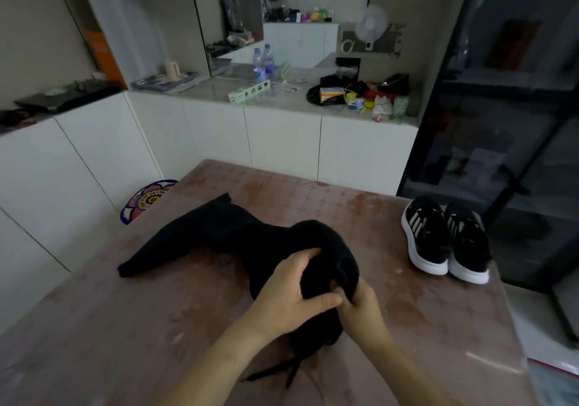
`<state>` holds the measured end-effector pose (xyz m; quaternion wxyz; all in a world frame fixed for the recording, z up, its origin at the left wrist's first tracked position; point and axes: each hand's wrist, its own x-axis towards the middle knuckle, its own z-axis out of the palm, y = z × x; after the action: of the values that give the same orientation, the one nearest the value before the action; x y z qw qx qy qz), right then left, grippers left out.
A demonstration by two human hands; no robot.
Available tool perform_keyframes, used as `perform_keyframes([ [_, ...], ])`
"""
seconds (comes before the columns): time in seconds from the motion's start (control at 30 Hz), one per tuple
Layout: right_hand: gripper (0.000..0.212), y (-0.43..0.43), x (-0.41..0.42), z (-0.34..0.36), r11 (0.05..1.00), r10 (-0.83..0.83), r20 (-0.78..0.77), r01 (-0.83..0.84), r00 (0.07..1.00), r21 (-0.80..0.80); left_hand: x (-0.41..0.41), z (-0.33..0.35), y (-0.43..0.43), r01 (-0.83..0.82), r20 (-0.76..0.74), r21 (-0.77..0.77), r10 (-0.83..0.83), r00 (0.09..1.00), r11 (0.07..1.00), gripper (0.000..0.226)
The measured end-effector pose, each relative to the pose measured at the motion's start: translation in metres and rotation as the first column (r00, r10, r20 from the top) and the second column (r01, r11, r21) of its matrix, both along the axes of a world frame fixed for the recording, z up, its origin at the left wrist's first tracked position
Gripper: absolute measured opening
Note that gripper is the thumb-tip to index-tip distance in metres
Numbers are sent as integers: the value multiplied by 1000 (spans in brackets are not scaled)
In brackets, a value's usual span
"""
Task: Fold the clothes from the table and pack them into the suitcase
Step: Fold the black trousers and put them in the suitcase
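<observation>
- Currently the black garment [250, 236] lies on the table [125, 327], one long part stretched away to the left and the near end bunched up under both hands. No suitcase is in view.
- Handling, as judged: soft, limp, light cloth. It will sag and slide out of shape if lifted by one point, so it is best taken at an edge or hem with both hands and laid flat before creasing. A loose drawstring [272, 372] trails toward the near edge and could snag.
- Left hand [291, 289]: arm reaches in from the lower left, palm down on the bunched cloth, fingers curled over the mound, thumb pressing toward the other hand.
- Right hand [363, 308]: comes up from below, fingers closed, pinching a fold of the garment just beside the left thumb.
- A pair of black shoes [438, 242] stands well apart on the right.
</observation>
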<state>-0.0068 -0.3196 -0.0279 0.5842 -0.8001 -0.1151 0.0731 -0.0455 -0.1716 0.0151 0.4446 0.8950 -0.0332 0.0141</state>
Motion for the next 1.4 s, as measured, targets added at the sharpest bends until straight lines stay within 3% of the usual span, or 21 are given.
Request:
perform_keyframes([
  [0.1, 25, -28, -21, 11, 992, 68, 36, -64, 997, -106, -27, -9, -20, -116, 131, 131, 99, 986, 984, 102],
  [0.27, 33, -73, -52, 19, 914, 235, 71, -196, 969, -355, -50, 6, -53, -135, 336, 324, 20, 942, 936, 107],
  [0.33, 39, -90, -63, 22, 888, 260, 103, -196, 960, -415, -55, 15, -64, -84, 381, 384, -75, 921, 919, 99],
  [0.4, 21, -106, -74, 27, 879, 262, 91, -199, 961, -434, -59, 21, -76, -7, 405, 454, -200, 892, 891, 67],
  [0.43, 12, -114, -80, 28, 887, 244, 87, -186, 966, -423, -63, 23, -83, 19, 416, 452, -229, 880, 892, 45],
  [0.47, 21, -122, -85, 30, 899, 222, 100, -165, 970, -406, -67, 26, -89, 31, 418, 429, -229, 879, 903, 29],
  [0.53, 23, -136, -93, 32, 916, 197, 121, -139, 973, -376, -77, 30, -103, 28, 407, 372, -190, 893, 928, 18],
  [0.67, 11, -156, -107, 34, 915, 166, 160, -92, 973, -393, -94, 33, -120, 23, 370, 293, -135, 919, 956, 13],
  [0.83, 38, -170, -126, 31, 938, 163, 125, -114, 979, -329, -108, 54, -132, -12, 370, 234, -77, 926, 972, 13],
  [1.07, 44, -177, -126, 41, 988, 63, 25, -59, 998, -146, -110, 105, -121, -106, 414, 80, 63, 908, 991, 19],
  [1.27, 85, -171, -124, 35, 976, 97, -82, -111, 992, -186, -96, 140, -91, -174, 475, 11, 148, 868, 985, 10],
  [1.33, 78, -165, -122, 36, 969, 111, -91, -128, 990, -213, -88, 149, -76, -197, 491, -29, 186, 851, 980, 11],
  [1.4, 61, -158, -120, 43, 988, 108, -110, -119, 988, -97, -80, 157, -58, -202, 495, -69, 209, 843, 977, 13],
])
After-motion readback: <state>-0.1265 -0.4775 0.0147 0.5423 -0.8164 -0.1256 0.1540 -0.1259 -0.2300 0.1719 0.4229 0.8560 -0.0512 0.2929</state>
